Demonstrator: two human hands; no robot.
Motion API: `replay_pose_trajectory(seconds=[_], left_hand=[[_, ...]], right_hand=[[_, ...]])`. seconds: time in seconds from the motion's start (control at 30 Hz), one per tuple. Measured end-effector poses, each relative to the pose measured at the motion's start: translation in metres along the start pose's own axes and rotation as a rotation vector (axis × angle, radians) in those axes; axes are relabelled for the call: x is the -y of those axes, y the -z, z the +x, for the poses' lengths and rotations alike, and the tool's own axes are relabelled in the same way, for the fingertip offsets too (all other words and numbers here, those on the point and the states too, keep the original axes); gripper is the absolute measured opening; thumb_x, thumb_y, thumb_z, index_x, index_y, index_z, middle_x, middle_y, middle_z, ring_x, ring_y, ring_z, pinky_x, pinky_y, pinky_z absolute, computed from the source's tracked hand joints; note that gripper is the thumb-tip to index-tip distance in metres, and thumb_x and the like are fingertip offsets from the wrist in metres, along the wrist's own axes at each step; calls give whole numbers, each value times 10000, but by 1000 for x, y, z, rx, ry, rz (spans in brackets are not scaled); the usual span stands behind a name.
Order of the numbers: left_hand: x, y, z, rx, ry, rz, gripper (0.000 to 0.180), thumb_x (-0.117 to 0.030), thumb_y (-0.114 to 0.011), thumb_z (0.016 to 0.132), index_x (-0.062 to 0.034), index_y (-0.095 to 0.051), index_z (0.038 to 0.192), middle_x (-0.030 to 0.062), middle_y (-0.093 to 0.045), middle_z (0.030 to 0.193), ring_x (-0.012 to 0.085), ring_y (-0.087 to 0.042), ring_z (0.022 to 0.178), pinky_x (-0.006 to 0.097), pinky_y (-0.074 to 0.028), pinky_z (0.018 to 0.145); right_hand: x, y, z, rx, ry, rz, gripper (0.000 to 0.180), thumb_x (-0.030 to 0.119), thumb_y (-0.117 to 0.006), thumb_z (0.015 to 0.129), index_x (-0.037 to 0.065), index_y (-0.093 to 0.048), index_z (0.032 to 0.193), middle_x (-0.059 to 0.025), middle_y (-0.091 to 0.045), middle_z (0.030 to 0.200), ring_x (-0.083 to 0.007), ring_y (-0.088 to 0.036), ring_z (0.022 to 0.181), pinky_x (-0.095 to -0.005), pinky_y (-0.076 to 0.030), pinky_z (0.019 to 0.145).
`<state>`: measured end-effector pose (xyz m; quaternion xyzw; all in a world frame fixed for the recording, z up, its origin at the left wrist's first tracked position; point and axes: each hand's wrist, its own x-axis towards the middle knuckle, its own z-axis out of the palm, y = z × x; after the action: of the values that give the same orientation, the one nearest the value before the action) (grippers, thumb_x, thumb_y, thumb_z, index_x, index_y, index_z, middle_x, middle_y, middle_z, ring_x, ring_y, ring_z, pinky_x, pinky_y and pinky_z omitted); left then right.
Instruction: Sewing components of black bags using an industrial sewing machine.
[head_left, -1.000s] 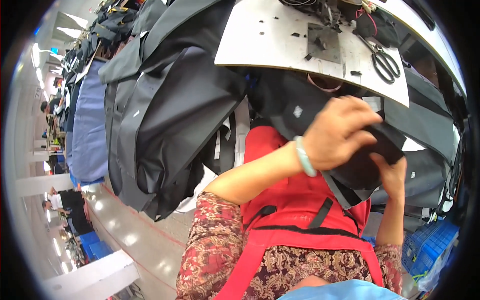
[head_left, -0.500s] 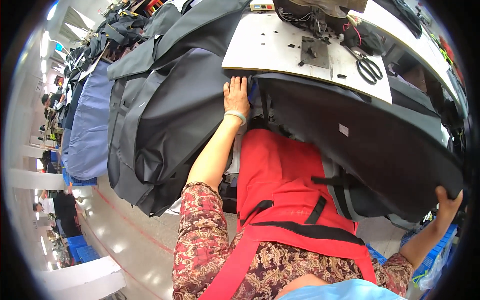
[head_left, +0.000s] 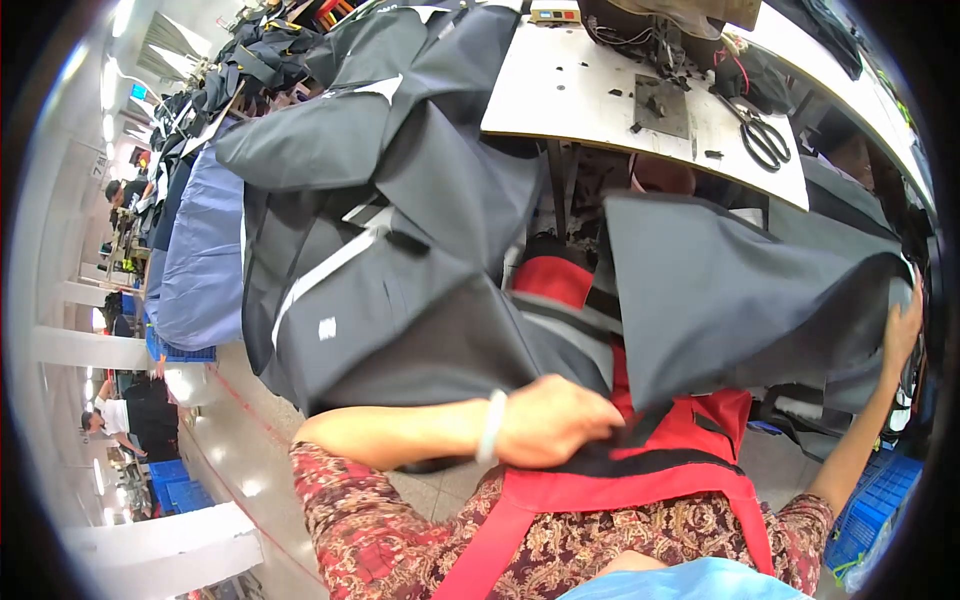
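A large dark grey fabric panel (head_left: 720, 290) hangs over my lap at the right. My right hand (head_left: 903, 325) grips its far right edge, thumb and fingers closed on the cloth. My left hand (head_left: 560, 422) is in front of my waist, over the red apron (head_left: 690, 425), its fingers curled close to the panel's lower left corner. It is slightly blurred, and whatever its fingertips hold is hidden. Beside it, more dark grey fabric (head_left: 400, 345) with a light strip and a small white label drapes down on the left.
A white sewing table (head_left: 560, 95) bears a sewing machine (head_left: 655, 40), black scissors (head_left: 763, 140) and dark scraps. Blue-grey cloth (head_left: 200, 250) hangs at the left by an aisle. A blue crate (head_left: 875, 505) stands low at the right. Other people are far left.
My left hand has left the table edge and come down to my waist. The right-hand panel has swung away from the table, and the left fabric has spread toward me. My right hand has risen slightly.
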<state>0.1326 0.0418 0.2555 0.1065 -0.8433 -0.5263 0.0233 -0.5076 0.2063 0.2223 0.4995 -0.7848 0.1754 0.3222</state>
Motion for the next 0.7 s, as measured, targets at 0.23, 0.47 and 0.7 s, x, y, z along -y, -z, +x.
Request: replay_pose_trajectory(seconds=[0.23, 0.47, 0.7], left_hand=[[6, -11, 37, -11, -116, -363, 246, -102, -597, 926, 66, -614, 1105, 217, -666, 1026, 339, -657, 948, 380, -516, 807], [11, 80, 92, -259, -41, -21, 153, -89, -694, 881, 27, -693, 980, 55, -695, 841, 88, -614, 799, 255, -496, 716], [38, 152, 162, -439, -36, 18, 172, -60, -706, 858, 38, -711, 1000, 67, -720, 881, 91, -636, 785, 243, -511, 730]], right_hand=[[338, 79, 2, 530, 586, 1042, 238, 298, -683, 874, 104, -713, 1008, -53, -680, 929, -243, -635, 914, -370, -482, 837], [353, 57, 32, 690, 408, 1062, 230, 233, -749, 819, 39, -700, 931, -146, -669, 793, -323, -659, 733, -375, -515, 654], [354, 5, 116, 797, 209, 1148, 379, 291, -752, 826, -36, -674, 1000, -90, -670, 777, -120, -595, 768, -293, -479, 726]])
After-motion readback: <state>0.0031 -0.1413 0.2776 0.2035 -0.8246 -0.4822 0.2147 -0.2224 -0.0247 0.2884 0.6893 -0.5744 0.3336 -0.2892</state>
